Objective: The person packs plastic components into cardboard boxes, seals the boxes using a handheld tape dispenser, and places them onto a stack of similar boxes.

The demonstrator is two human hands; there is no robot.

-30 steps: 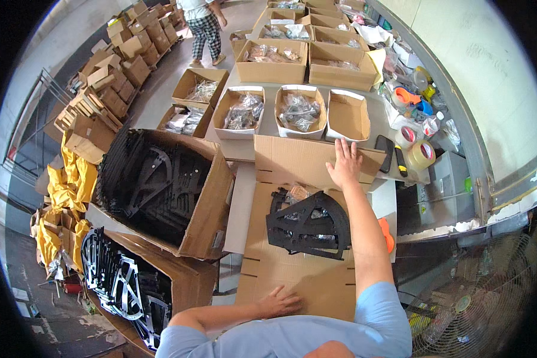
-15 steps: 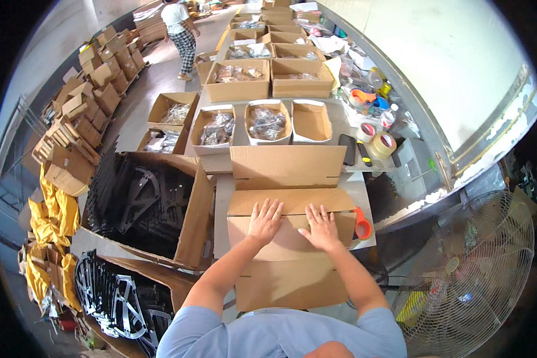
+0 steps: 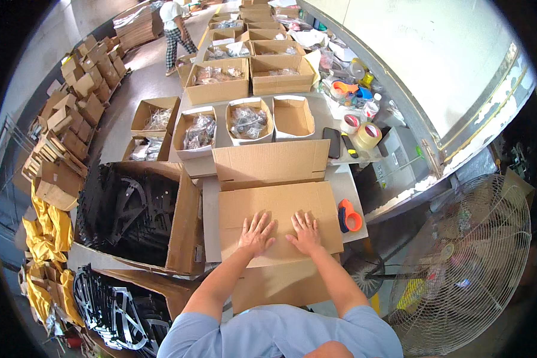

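Note:
A brown cardboard box [image 3: 277,200] lies before me on the grey table, its top covered by a flat panel. One long flap [image 3: 271,162] stands up at its far side, and another flap [image 3: 280,285] hangs toward me at the near side. On the left part of the panel my left hand [image 3: 257,234] rests flat with fingers spread. My right hand [image 3: 305,234] lies the same way on the right part. Neither hand holds anything. Just right of the box sits an orange and dark blue tape dispenser [image 3: 351,216].
At left, big cartons [image 3: 182,221] hold black metal brackets [image 3: 128,206]. Ahead stand small open boxes [image 3: 249,122] of bagged parts. Tape rolls [image 3: 367,137], a phone [image 3: 332,142] and a yellow-black cutter [image 3: 349,145] lie at right. A caged fan [image 3: 459,262] stands near right; a person [image 3: 176,36] walks far left.
The top panel now lies flat and nearer to me, where a fold showed before. Both hands have moved slightly down with it. The view has shifted, and the far person has taken a step.

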